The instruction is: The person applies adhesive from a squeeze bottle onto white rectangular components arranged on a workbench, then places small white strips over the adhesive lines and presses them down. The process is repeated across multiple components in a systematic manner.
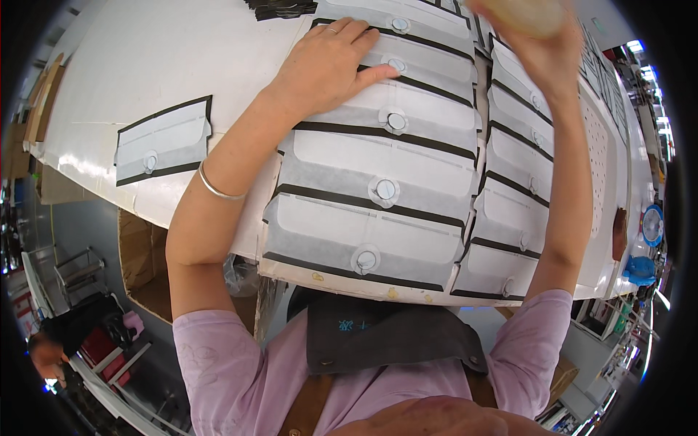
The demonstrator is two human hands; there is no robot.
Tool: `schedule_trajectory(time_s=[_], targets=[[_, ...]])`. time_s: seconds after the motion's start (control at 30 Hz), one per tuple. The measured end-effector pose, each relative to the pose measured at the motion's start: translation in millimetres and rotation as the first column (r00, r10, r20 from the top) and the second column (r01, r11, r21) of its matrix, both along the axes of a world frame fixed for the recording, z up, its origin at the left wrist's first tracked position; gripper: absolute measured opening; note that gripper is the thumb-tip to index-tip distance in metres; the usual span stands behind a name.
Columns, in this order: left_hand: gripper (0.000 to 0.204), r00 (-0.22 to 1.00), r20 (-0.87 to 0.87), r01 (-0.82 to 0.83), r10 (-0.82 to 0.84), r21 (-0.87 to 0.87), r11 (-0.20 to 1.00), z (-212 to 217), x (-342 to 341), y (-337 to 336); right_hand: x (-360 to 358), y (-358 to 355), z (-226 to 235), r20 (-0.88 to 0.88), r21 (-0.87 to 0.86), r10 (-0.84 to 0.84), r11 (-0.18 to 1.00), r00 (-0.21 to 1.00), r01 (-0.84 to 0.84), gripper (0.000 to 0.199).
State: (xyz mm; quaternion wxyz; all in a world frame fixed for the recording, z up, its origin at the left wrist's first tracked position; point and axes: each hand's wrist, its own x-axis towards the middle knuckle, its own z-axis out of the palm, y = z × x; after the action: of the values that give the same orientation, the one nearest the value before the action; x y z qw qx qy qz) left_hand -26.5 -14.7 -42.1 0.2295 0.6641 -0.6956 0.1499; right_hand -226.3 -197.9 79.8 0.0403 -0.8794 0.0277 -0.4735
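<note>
Closest in: a pink shirt [233, 378] and a dark apron [385, 338], right up against the near edge of a big white table [145, 80]. Just past that edge, two rows of white and grey flaps with black trim, stacked like roof tiles, each with a round snap in the middle. Left row of flaps [371, 218]: wide, neat, running away up the table, with the lowest flap almost at the table's edge. Right row of flaps [512, 211]: narrower, tilted, touching the left row along its side. Further up, left hand [327, 62] flat on the left row, fingers spread and pressing down, pointing finger next to a snap [396, 65], a ring on one finger, a silver bangle [218, 190] round the arm. Further still, right hand [534, 18] at the top edge of the view over the right row, blurry, wrapped round something pale and round [520, 13]; cannot tell what it is. Off to the left, one lone flap [163, 142] well apart from the rows, with lots of bare white table round it. To the right of the rows, a strip of table with tiny holes [600, 145]. Below the table's left edge, a brown cardboard box [145, 269].
</note>
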Motion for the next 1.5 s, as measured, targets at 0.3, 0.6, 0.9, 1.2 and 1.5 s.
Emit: schedule_trajectory(time_s=[0.3, 0.6, 0.9, 1.2, 1.5], targets=[[0.026, 0.967, -0.254, 0.022, -0.016, 0.022, 1.000, 23, 8, -2, -14, 13, -5, 0.329, 0.751, 0.114, 0.571, 0.937, -0.333, 0.028], [0.018, 0.923, -0.384, 0.069, -0.008, 0.145, 0.987, 17, 9, -2, 20, 27, -34, 0.027, 0.913, 0.144, 0.399, 0.989, -0.083, 0.031], [0.020, 0.922, -0.386, 0.074, -0.009, 0.155, 0.985, 15, 11, -3, 14, 33, -14, -0.149, 0.860, 0.192, 0.510, 0.970, 0.031, 0.035], [0.020, 0.906, -0.424, 0.074, 0.010, 0.181, 0.981, 17, 10, 0, 19, 42, -18, -0.138, 0.841, 0.186, 0.541, 0.973, 0.016, 0.039], [0.022, 0.924, -0.382, 0.083, 0.000, 0.200, 0.976, 19, 10, -1, 18, 47, -19, -0.074, 0.833, 0.215, 0.549, 0.974, -0.058, 0.043]])
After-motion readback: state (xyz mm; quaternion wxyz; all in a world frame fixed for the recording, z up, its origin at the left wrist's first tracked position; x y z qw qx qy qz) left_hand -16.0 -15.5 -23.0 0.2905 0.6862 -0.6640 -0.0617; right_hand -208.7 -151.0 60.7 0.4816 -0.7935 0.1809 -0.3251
